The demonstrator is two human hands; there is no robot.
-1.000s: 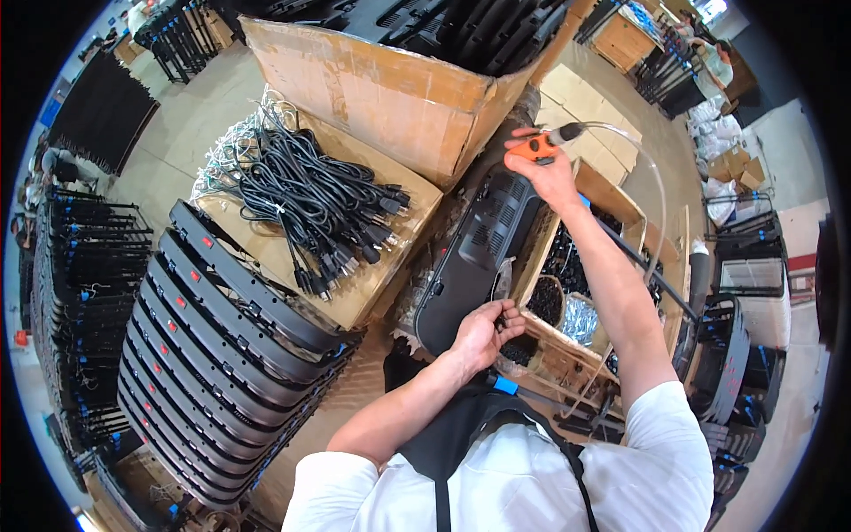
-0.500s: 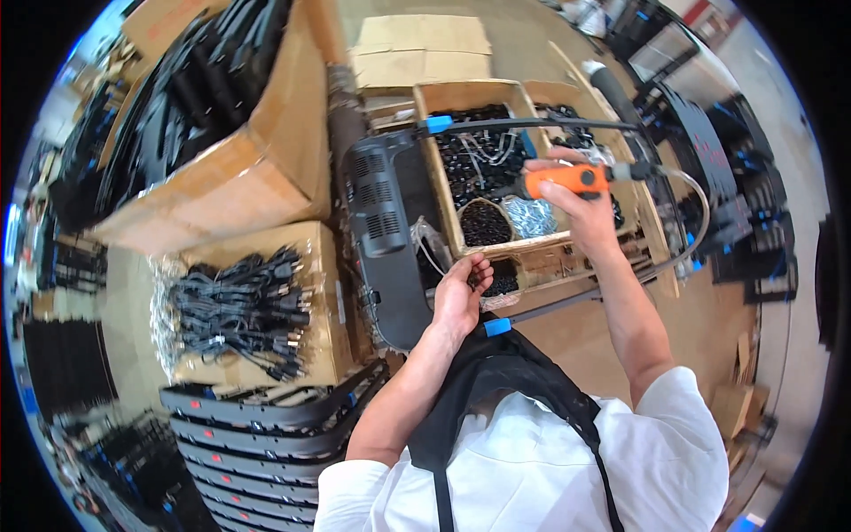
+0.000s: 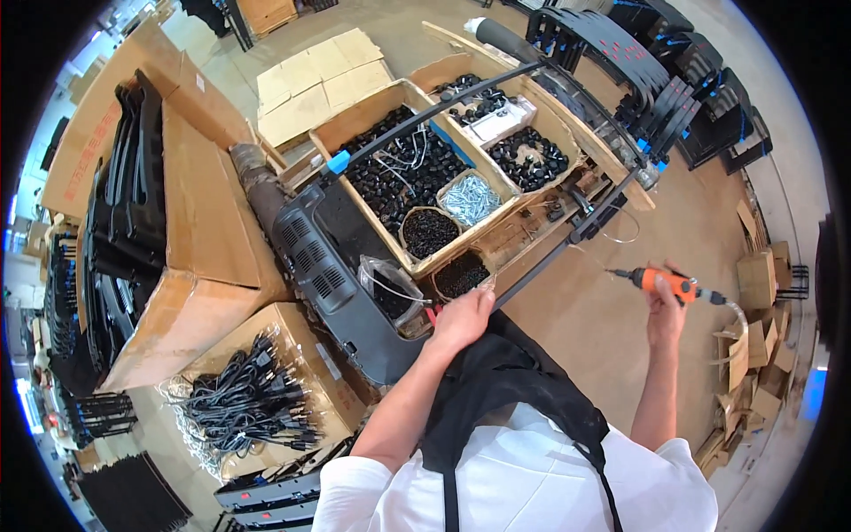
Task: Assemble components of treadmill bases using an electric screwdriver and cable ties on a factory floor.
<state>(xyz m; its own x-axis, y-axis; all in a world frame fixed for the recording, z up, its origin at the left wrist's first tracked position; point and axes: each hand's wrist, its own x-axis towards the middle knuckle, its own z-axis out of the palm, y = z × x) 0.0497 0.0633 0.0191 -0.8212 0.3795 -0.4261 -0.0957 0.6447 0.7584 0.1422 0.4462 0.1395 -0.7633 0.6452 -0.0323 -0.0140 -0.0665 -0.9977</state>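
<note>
My right hand (image 3: 663, 321) is wrapped around an orange and black power screwdriver (image 3: 670, 285). Its thin bit points left, toward the corner of a black metal frame (image 3: 542, 269), and stays apart from it. A cable or hose trails from its rear. My left hand (image 3: 466, 321) has its fingers pinched together beside the frame's near bar, at the edge of a small bin of black screws (image 3: 461, 277). Whatever those fingers hold is too small to tell. Beside that wrist a bit of red handle (image 3: 433, 313) shows. A vented black plastic cover (image 3: 312, 255) lies left of the frame.
A wooden tray (image 3: 413, 264) holds black knobs, silver screws (image 3: 472, 198) and dark screws in compartments. To the left are a large carton (image 3: 208, 310) of black parts and a box with bundled power cords (image 3: 253, 399). Stacked black frames (image 3: 612, 53) stand far right; cardboard boxes (image 3: 758, 279) lie right.
My right hand has carried the screwdriver from over the tray out to the right, its bit still toward the left. My left hand has shifted slightly nearer me. The whole view has turned.
</note>
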